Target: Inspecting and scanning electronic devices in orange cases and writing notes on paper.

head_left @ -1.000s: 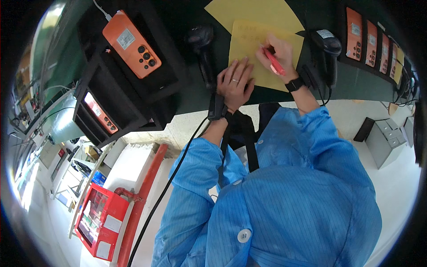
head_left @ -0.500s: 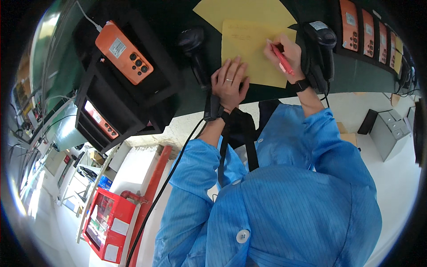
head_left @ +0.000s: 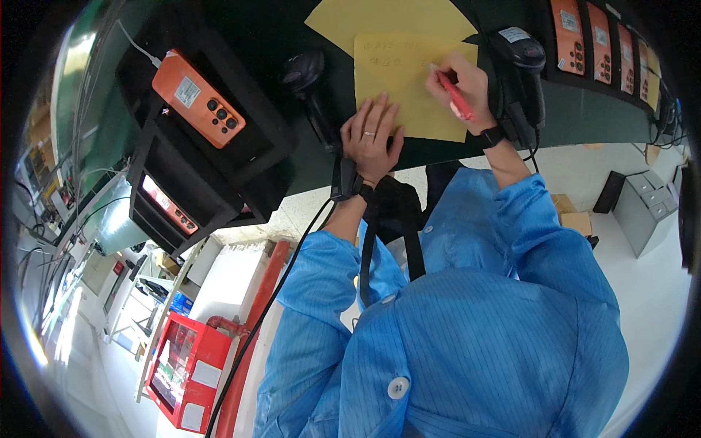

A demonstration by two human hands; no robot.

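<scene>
A yellow sheet of paper [head_left: 409, 109] lies on the dark green table, with faint handwritten lines near its top. My left hand [head_left: 372, 142] rests on the sheet's lower left part, fingers stretched out, a ring on one finger. Over the sheet's right side my right hand [head_left: 475, 91] is closed around a red pen [head_left: 454, 96], its tip at the written line. A second yellow sheet [head_left: 401, 16] sticks out beneath the first at the far side.
Black handheld scanners stand either side of the paper, one left [head_left: 305, 73], one right [head_left: 527, 58]. An orange phone [head_left: 197, 102] with a white cable sits on a black tray at left. Several orange phones [head_left: 568, 36] fill black slots at right. A cable [head_left: 281, 285] trails from my left wrist.
The whole view has shifted slightly, and the handwriting shows more plainly. My left hand stays on the sheet, and my right hand keeps the pen at about the same spot.
</scene>
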